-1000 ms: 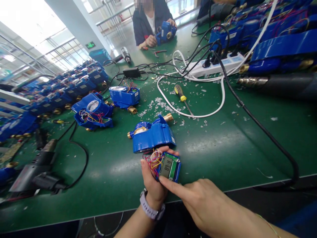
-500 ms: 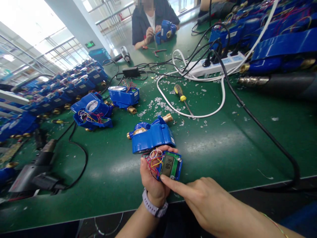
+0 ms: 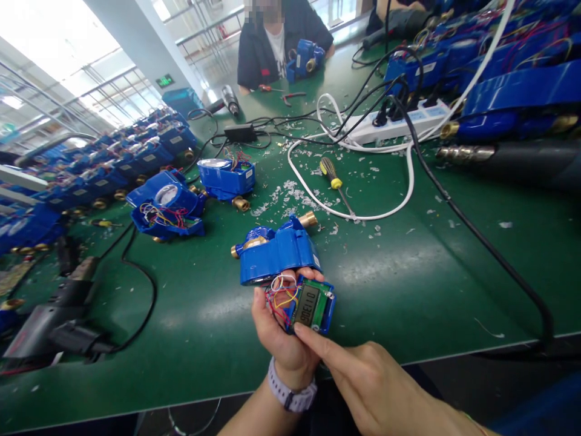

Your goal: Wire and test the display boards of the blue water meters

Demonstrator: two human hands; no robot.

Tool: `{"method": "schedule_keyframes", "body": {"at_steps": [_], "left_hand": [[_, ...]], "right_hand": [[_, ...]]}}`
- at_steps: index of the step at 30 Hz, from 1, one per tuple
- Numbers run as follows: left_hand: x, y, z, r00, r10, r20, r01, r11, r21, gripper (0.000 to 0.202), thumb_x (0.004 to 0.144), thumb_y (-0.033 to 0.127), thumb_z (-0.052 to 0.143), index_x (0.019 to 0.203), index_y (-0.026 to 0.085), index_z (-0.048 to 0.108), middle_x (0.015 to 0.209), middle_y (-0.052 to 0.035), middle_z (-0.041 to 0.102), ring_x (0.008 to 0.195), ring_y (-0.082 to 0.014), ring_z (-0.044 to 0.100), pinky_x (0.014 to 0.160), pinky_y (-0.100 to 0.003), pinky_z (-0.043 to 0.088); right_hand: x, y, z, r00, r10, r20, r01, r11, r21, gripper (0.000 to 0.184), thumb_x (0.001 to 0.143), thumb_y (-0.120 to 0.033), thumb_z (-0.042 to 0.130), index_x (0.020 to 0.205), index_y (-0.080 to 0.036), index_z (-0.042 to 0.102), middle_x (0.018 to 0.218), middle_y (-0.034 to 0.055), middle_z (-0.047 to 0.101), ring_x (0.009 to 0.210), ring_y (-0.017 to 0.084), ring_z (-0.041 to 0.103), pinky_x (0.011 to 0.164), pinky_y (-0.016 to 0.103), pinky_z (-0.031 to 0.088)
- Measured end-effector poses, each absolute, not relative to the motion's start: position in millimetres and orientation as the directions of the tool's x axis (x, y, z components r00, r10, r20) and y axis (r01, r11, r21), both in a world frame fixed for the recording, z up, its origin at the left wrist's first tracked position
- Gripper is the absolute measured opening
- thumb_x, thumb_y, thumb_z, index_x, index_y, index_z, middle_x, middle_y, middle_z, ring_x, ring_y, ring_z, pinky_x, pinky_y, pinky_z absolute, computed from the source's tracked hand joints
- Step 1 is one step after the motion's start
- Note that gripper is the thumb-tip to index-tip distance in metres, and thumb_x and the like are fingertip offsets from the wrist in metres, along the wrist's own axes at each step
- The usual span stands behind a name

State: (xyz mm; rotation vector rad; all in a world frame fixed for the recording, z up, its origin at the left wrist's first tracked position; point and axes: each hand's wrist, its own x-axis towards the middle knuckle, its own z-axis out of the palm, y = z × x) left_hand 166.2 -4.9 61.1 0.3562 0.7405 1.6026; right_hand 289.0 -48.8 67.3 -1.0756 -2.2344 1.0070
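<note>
My left hand is palm up, closed around a circuit board with an LCD display set in a blue housing. The digits on the screen appear sideways. Thin red, yellow and white wires run from the board towards a blue water meter with brass ends, lying on its side just beyond my fingers. My right hand holds nothing. Its index finger is stretched out, its tip on the lower left corner of the board, while its other fingers are mostly hidden.
Two more meters with exposed wiring stand to the left, before rows of others. A heat gun lies at left, another at right. A screwdriver rests inside a white cable loop near a power strip. A co-worker sits opposite.
The display reading has changed from a short code to a longer row of digits. My hands hold nearly the same pose. The co-worker's hands have left the meter opposite.
</note>
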Motion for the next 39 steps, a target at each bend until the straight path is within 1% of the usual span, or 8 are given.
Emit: {"method": "schedule_keyframes", "body": {"at_steps": [6,16,18,24,28,31,35,39], "left_hand": [[170,-4,62,-0.233,0.955,-0.182,-0.755,-0.059,0.653,0.043,0.087,0.056,0.044,0.081,0.019,0.064,0.083,-0.006,0.066,0.083,-0.0223,0.065,0.078,-0.033,0.053],[177,-6,64,-0.313,0.911,-0.27,-0.781,-0.085,0.618,0.043,0.087,0.053,0.044,0.08,0.018,0.067,0.08,-0.0063,0.07,0.081,-0.0218,0.069,0.076,-0.032,0.055],[175,-7,63,-0.315,0.909,-0.272,-0.766,-0.075,0.638,0.044,0.088,0.053,0.043,0.08,0.018,0.068,0.08,-0.0063,0.07,0.08,-0.0216,0.068,0.074,-0.031,0.055],[167,-9,60,-0.215,0.942,-0.259,-0.68,0.046,0.732,0.057,0.088,0.061,0.041,0.086,0.013,0.071,0.081,-0.0102,0.069,0.079,-0.0226,0.067,0.069,-0.029,0.055],[164,-11,58,-0.176,0.96,-0.218,-0.678,0.042,0.734,0.058,0.09,0.062,0.041,0.085,0.013,0.071,0.081,-0.0099,0.069,0.079,-0.0218,0.066,0.069,-0.028,0.054],[163,-11,58,-0.166,0.965,-0.205,-0.685,0.037,0.728,0.06,0.09,0.063,0.04,0.086,0.013,0.072,0.081,-0.0101,0.069,0.077,-0.0217,0.066,0.068,-0.028,0.055],[165,-10,60,-0.214,0.946,-0.245,-0.697,0.028,0.717,0.061,0.09,0.064,0.038,0.085,0.014,0.073,0.08,-0.01,0.07,0.077,-0.0217,0.067,0.068,-0.028,0.055],[167,-10,64,-0.198,0.943,-0.266,-0.723,0.042,0.689,0.062,0.091,0.061,0.035,0.085,0.012,0.073,0.081,-0.0104,0.069,0.078,-0.0212,0.067,0.068,-0.027,0.055]], "right_hand": [[285,-50,62,-0.581,0.811,0.067,0.338,0.316,-0.886,0.057,0.088,-0.011,0.029,0.143,-0.01,0.046,0.085,0.0099,0.076,0.058,0.025,0.07,0.052,0.034,0.054],[283,-53,63,-0.548,0.836,-0.025,0.222,0.116,-0.968,0.051,0.094,-0.02,0.032,0.144,-0.02,0.045,0.115,0.0094,0.07,0.083,0.023,0.073,0.07,0.032,0.058],[285,-50,67,-0.558,0.826,-0.083,0.276,0.09,-0.957,0.05,0.095,-0.02,0.033,0.143,-0.022,0.046,0.109,0.0086,0.073,0.076,0.021,0.073,0.065,0.029,0.056],[302,-31,95,-0.66,0.736,-0.153,0.615,0.412,-0.672,0.06,0.085,-0.008,0.047,0.14,-0.031,0.047,0.073,0.0017,0.071,0.057,0.02,0.066,0.052,0.026,0.041],[302,-27,99,-0.74,0.654,-0.154,0.643,0.623,-0.445,0.088,0.062,0.0,0.053,0.144,-0.031,0.04,0.065,-0.0017,0.069,0.045,0.02,0.06,0.042,0.027,0.019],[297,-32,89,-0.761,0.648,-0.035,0.617,0.705,-0.349,0.091,0.058,-0.003,0.053,0.146,-0.022,0.037,0.061,-0.0017,0.067,0.041,0.019,0.057,0.042,0.031,0.01],[293,-41,71,-0.75,0.656,0.086,0.603,0.731,-0.32,0.083,0.062,-0.003,0.051,0.143,-0.016,0.04,0.067,0.0011,0.068,0.045,0.018,0.059,0.042,0.032,0.017],[294,-48,60,-0.728,0.673,0.127,0.573,0.7,-0.426,0.08,0.067,0.001,0.047,0.145,-0.016,0.037,0.074,0.0023,0.069,0.054,0.019,0.064,0.045,0.03,0.033]]}}
